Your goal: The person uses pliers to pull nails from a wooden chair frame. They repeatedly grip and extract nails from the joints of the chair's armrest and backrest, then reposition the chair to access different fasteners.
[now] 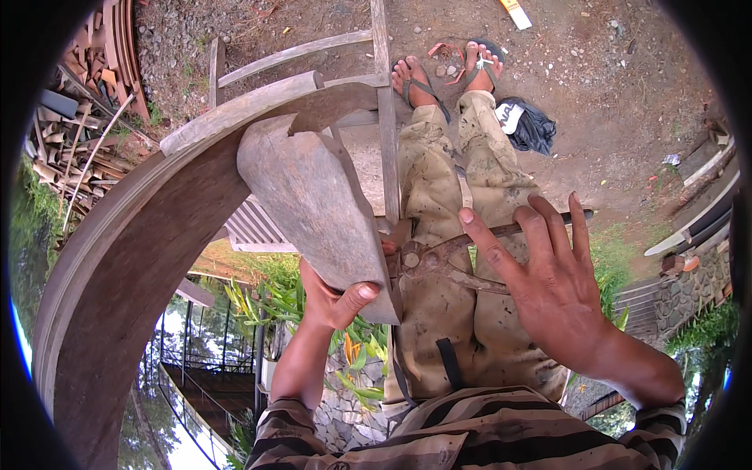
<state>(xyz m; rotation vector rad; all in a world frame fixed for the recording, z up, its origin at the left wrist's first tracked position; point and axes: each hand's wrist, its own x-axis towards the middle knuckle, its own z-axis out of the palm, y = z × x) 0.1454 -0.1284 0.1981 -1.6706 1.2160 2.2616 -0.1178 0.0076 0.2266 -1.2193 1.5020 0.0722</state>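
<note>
My left hand (333, 301) is closed on a thick, weathered grey piece of wood (313, 200), with the thumb along its lower edge and the other fingers mostly hidden behind. The wood is broad, slightly curved and notched at its far end. At its right edge sit the jaws of rusty metal pincers (439, 258); what they bite on is hidden. Their two handles spread apart toward the right. My right hand (552, 286) is over the handles, back upward, its visible fingers stretched and spread across the upper handle. Its thumb cannot be made out.
A large curved wooden frame (180, 188) arches along my left, beside an upright wooden post (385, 125). Scrap wood (78, 157) is heaped at the far left. A black plastic bag (536, 129) lies beside my sandalled feet. Leafy plants (274, 294) grow below the wood.
</note>
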